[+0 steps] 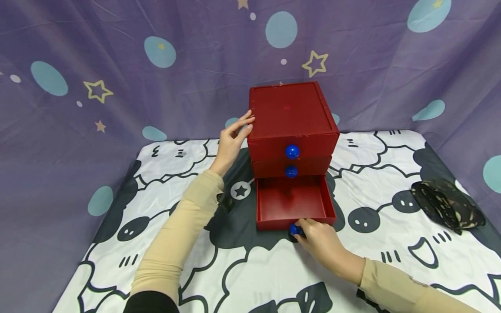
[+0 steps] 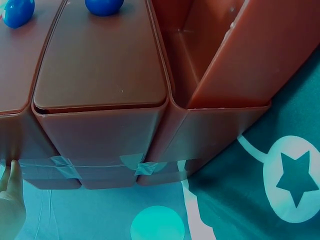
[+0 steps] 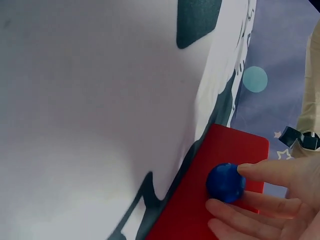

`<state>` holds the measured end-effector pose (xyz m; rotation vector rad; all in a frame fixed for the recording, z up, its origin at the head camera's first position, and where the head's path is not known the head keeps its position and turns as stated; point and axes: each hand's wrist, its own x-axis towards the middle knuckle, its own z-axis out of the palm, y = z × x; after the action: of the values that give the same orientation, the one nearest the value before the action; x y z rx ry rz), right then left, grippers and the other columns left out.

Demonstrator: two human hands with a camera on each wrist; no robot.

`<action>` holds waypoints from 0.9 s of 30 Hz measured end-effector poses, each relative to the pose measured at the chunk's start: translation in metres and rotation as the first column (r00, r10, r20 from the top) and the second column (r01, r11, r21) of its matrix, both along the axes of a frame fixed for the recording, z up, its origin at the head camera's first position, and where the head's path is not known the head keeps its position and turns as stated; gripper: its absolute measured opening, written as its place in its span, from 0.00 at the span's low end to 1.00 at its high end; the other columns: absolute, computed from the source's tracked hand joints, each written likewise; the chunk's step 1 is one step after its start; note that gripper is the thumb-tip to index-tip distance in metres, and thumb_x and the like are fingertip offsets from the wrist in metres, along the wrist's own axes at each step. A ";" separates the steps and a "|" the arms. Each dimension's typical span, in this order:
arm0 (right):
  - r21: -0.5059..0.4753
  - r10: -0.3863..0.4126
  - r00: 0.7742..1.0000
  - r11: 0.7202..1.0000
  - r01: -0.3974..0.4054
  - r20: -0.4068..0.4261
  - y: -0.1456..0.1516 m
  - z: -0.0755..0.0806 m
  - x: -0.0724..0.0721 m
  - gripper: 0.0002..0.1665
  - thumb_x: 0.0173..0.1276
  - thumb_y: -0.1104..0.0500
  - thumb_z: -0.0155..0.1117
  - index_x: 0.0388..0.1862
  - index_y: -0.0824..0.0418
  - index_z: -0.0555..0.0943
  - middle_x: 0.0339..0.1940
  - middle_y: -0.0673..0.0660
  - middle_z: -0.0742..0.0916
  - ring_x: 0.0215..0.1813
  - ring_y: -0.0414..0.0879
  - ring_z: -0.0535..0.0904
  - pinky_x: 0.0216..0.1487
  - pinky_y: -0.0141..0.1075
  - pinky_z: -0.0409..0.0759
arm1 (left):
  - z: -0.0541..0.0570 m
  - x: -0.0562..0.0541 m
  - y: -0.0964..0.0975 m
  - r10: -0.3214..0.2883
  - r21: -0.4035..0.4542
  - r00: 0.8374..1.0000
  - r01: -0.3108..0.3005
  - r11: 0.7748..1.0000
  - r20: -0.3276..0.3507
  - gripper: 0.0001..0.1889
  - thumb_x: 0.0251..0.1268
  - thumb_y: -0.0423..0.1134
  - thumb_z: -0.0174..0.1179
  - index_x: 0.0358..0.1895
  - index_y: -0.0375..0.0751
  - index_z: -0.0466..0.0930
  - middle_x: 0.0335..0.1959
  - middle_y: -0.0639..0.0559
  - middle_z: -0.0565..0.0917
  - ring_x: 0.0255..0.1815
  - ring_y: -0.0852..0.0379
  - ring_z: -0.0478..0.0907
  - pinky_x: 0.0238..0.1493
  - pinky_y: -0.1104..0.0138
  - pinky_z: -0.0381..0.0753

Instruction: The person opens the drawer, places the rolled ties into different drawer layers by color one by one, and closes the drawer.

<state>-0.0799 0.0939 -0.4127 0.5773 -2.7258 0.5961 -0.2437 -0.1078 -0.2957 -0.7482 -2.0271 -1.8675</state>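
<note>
A red three-drawer cabinet (image 1: 291,111) stands on the patterned cloth, each drawer front bearing a round blue knob. Its bottom drawer (image 1: 291,200) is pulled out and looks bare inside; the two upper drawers are closed. My right hand (image 1: 325,243) pinches the bottom drawer's blue knob (image 3: 225,183) between thumb and fingers. Against the upper left side of the cabinet rests my left hand (image 1: 232,141), its fingers fairly straight. Only the fingertips (image 2: 15,182) of that hand show in the left wrist view, touching the side wall near clear tape.
A folded dark camouflage-patterned cloth pouch (image 1: 448,204) lies at the right on the black-and-white tablecloth (image 1: 250,269). Behind the cabinet hangs a purple curtain (image 1: 219,65) with stars and ovals.
</note>
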 end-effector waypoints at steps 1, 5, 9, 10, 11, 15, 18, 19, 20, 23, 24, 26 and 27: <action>0.008 0.004 1.000 1.000 -0.004 -0.003 0.001 0.000 0.000 0.13 0.42 0.61 0.73 0.28 0.60 0.80 0.27 0.52 0.84 0.27 0.46 0.80 0.28 0.40 0.80 | 0.000 0.000 0.000 -0.001 0.000 1.000 0.001 1.000 -0.001 0.15 0.61 0.26 0.50 0.50 0.19 0.71 0.60 0.34 0.66 0.63 0.50 0.61 0.63 0.62 0.59; 0.020 0.017 1.000 1.000 -0.016 -0.002 0.004 0.003 -0.001 0.12 0.43 0.59 0.72 0.29 0.59 0.81 0.27 0.51 0.84 0.27 0.45 0.81 0.27 0.40 0.79 | -0.001 0.000 0.000 -0.001 -0.005 1.000 0.001 1.000 0.000 0.15 0.61 0.25 0.50 0.50 0.19 0.71 0.60 0.35 0.66 0.63 0.50 0.61 0.63 0.62 0.60; 0.009 0.037 0.999 0.999 -0.037 0.019 0.007 0.006 -0.002 0.11 0.45 0.58 0.71 0.29 0.58 0.81 0.27 0.50 0.84 0.28 0.44 0.81 0.28 0.39 0.79 | 0.000 0.000 -0.001 0.004 -0.007 1.000 -0.004 1.000 0.004 0.15 0.61 0.25 0.50 0.50 0.19 0.71 0.60 0.35 0.66 0.63 0.52 0.62 0.62 0.65 0.61; 0.008 0.042 0.999 0.999 -0.043 0.029 0.008 0.006 -0.002 0.11 0.46 0.57 0.71 0.29 0.58 0.81 0.27 0.49 0.84 0.28 0.43 0.80 0.28 0.39 0.79 | 0.000 0.000 -0.001 0.003 -0.006 1.000 -0.003 1.000 0.004 0.15 0.61 0.26 0.50 0.50 0.19 0.71 0.60 0.35 0.66 0.63 0.52 0.62 0.62 0.65 0.61; 0.005 0.047 0.998 0.999 -0.047 0.041 0.010 0.007 -0.003 0.10 0.46 0.57 0.71 0.29 0.57 0.81 0.28 0.49 0.84 0.29 0.42 0.80 0.29 0.39 0.79 | 0.000 0.000 -0.001 0.003 -0.007 1.000 -0.003 1.000 0.003 0.15 0.61 0.26 0.50 0.50 0.19 0.71 0.60 0.35 0.66 0.63 0.52 0.62 0.62 0.66 0.61; -0.010 0.072 0.993 0.997 -0.071 0.089 0.014 0.012 -0.003 0.09 0.49 0.57 0.69 0.30 0.56 0.81 0.29 0.48 0.84 0.31 0.40 0.80 0.33 0.37 0.79 | 0.000 0.000 -0.001 0.001 -0.005 1.000 -0.001 1.000 0.005 0.15 0.61 0.26 0.50 0.50 0.20 0.71 0.60 0.35 0.66 0.63 0.52 0.62 0.62 0.66 0.61; -0.039 0.098 0.986 0.995 -0.094 0.132 0.019 0.018 -0.004 0.08 0.50 0.58 0.68 0.31 0.57 0.82 0.30 0.48 0.85 0.31 0.39 0.80 0.34 0.36 0.79 | 0.000 0.000 -0.001 0.002 -0.006 1.000 -0.002 1.000 0.004 0.15 0.61 0.26 0.50 0.50 0.20 0.71 0.60 0.35 0.66 0.63 0.52 0.62 0.63 0.64 0.60; -0.049 0.107 0.983 0.994 -0.101 0.147 0.021 0.020 -0.004 0.08 0.50 0.58 0.68 0.31 0.57 0.82 0.30 0.48 0.85 0.31 0.38 0.80 0.34 0.35 0.79 | 0.000 0.000 -0.001 0.001 -0.006 1.000 -0.001 1.000 0.003 0.15 0.61 0.26 0.50 0.50 0.20 0.71 0.60 0.35 0.66 0.63 0.52 0.62 0.63 0.64 0.60; -0.063 0.119 0.980 0.992 -0.110 0.160 0.023 0.022 -0.004 0.08 0.51 0.59 0.68 0.31 0.57 0.82 0.30 0.47 0.85 0.30 0.38 0.80 0.34 0.34 0.79 | 0.000 0.000 -0.001 0.002 -0.006 1.000 -0.002 1.000 0.005 0.15 0.61 0.26 0.50 0.50 0.20 0.71 0.60 0.35 0.66 0.63 0.52 0.62 0.63 0.65 0.60; -0.099 0.142 0.969 0.987 -0.124 0.201 0.030 0.028 -0.005 0.08 0.51 0.60 0.67 0.32 0.58 0.83 0.29 0.47 0.84 0.29 0.36 0.79 0.31 0.29 0.79 | 0.000 0.000 0.000 0.001 -0.002 1.000 -0.001 1.000 0.006 0.15 0.61 0.26 0.50 0.50 0.20 0.71 0.60 0.35 0.66 0.63 0.52 0.62 0.62 0.66 0.61; -0.107 0.146 0.967 0.986 -0.126 0.210 0.032 0.030 -0.005 0.08 0.51 0.60 0.67 0.32 0.58 0.83 0.29 0.48 0.84 0.29 0.36 0.79 0.30 0.29 0.79 | 0.000 0.000 0.000 0.000 0.000 1.000 0.000 1.000 0.005 0.15 0.61 0.26 0.50 0.50 0.20 0.71 0.60 0.35 0.66 0.63 0.52 0.62 0.62 0.66 0.61; -0.117 0.151 0.964 0.985 -0.128 0.217 0.037 0.033 -0.006 0.08 0.52 0.60 0.67 0.33 0.58 0.83 0.29 0.48 0.84 0.29 0.36 0.79 0.29 0.28 0.79 | 0.000 0.000 0.000 0.001 0.007 1.000 -0.001 1.000 0.007 0.15 0.61 0.26 0.50 0.50 0.19 0.71 0.60 0.35 0.66 0.63 0.52 0.62 0.62 0.65 0.61; -0.119 0.149 0.964 0.985 -0.125 0.220 0.039 0.035 -0.006 0.08 0.51 0.60 0.67 0.33 0.58 0.83 0.29 0.48 0.84 0.28 0.37 0.79 0.29 0.28 0.79 | 0.000 0.000 0.000 0.000 0.010 1.000 0.000 1.000 0.004 0.15 0.61 0.25 0.50 0.50 0.19 0.71 0.60 0.34 0.66 0.63 0.51 0.61 0.62 0.64 0.61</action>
<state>-0.0861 0.1330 -0.3781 0.7160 -2.8602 0.8854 -0.2441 -0.1074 -0.2960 -0.7427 -2.0189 -1.8797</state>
